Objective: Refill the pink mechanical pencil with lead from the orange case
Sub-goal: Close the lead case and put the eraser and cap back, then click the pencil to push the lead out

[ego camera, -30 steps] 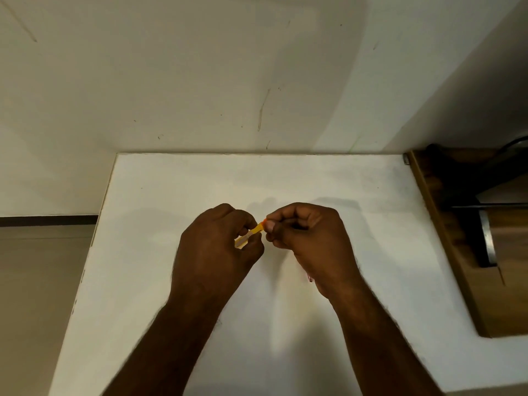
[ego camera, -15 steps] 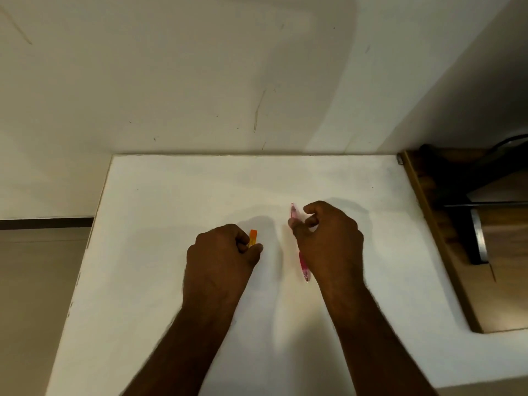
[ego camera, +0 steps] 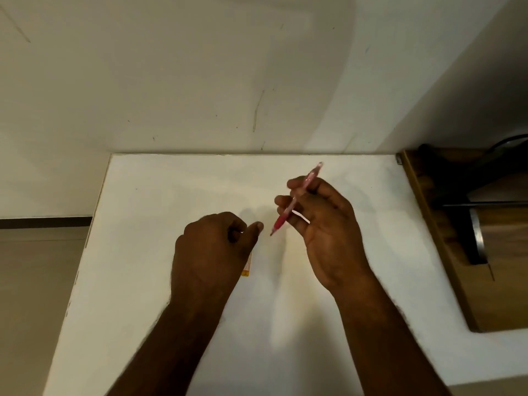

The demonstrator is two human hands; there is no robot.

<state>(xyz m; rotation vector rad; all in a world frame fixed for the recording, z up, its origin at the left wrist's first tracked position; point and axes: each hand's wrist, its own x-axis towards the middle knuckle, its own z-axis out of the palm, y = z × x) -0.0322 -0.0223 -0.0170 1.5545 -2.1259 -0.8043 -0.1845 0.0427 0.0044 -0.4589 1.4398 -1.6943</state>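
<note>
My right hand (ego camera: pixel 325 224) is raised above the white table (ego camera: pixel 143 224) and holds the pink mechanical pencil (ego camera: pixel 297 198) between thumb and fingers. The pencil is tilted, with its red grip and tip pointing down-left and its cap end up-right. To the left of the tip, my left hand (ego camera: pixel 214 247) hangs palm down with its fingers curled and the thumb pressed to the forefinger. The orange case (ego camera: pixel 247 267) shows only as a short end below the thumb base. Whether that hand touches the case, I cannot tell. No lead is visible.
The table meets a pale wall at the back and drops to the floor on the left. A wooden surface (ego camera: pixel 491 295) with dark metal hardware (ego camera: pixel 474 238) adjoins the table's right edge.
My right hand lifted the pencil off the table and swung its cap end up and to the right. The orange case went from sticking up at my left fingertips to sitting low under that hand.
</note>
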